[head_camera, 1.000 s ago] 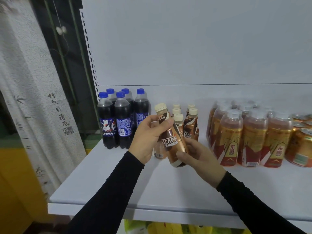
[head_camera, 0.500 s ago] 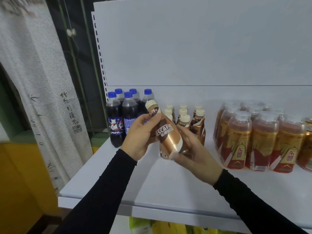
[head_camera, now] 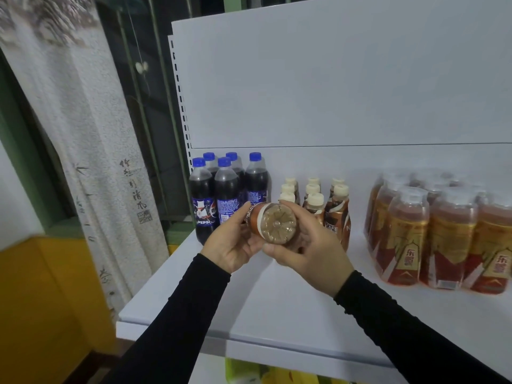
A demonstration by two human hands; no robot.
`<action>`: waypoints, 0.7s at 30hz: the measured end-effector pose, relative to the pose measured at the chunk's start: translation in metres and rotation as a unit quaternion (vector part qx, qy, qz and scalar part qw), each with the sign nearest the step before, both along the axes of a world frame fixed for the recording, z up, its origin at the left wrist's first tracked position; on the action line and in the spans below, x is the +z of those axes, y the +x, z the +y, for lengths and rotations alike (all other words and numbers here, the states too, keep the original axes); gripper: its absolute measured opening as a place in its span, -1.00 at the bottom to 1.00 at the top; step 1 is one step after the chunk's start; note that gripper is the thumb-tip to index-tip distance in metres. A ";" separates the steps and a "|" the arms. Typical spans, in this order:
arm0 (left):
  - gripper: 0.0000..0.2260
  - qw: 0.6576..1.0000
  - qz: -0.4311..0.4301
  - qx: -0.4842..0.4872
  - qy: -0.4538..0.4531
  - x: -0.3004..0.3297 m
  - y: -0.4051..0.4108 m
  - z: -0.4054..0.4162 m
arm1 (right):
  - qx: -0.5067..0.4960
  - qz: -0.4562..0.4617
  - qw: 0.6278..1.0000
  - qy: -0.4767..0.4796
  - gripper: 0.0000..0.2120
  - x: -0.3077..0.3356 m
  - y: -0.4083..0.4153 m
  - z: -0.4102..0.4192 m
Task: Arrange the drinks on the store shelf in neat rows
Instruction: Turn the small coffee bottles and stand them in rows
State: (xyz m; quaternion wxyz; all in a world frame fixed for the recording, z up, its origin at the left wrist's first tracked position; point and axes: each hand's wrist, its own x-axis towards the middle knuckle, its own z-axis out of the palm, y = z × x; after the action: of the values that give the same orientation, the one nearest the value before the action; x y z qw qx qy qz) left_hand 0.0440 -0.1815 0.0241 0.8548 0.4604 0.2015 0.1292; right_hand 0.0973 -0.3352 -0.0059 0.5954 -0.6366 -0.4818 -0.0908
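Long black sleeves (head_camera: 177, 309), bare hands.

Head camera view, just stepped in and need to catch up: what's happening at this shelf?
A person is stocking drinks. Both hands, the left hand and the right hand, hold one coffee bottle tipped on its side above the white shelf, its base facing the camera. Behind it stand the other coffee bottles in short rows, with cola bottles to their left and a shrink-wrapped pack of amber drinks to the right. The held bottle is not yet placed.
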 end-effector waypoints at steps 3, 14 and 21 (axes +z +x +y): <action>-0.70 1.000 0.006 -0.003 -0.022 -0.001 -0.001 0.001 | -0.008 0.012 1.000 -0.012 -0.36 0.002 -0.002 0.003; -0.67 0.998 0.001 -0.032 -0.052 -0.005 -0.003 0.000 | -0.009 0.004 1.000 -0.017 -0.31 0.001 -0.004 0.002; -0.75 0.999 -0.032 0.001 0.015 0.000 -0.002 0.006 | 0.020 0.058 0.995 -0.078 -0.26 -0.005 0.001 -0.008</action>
State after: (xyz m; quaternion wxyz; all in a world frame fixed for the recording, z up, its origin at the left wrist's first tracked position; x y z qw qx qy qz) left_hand 0.0423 -0.1753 0.0240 0.8538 0.4686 0.1722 0.1475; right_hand 0.0978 -0.3428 -0.0113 0.5725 -0.6755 -0.4646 -0.0043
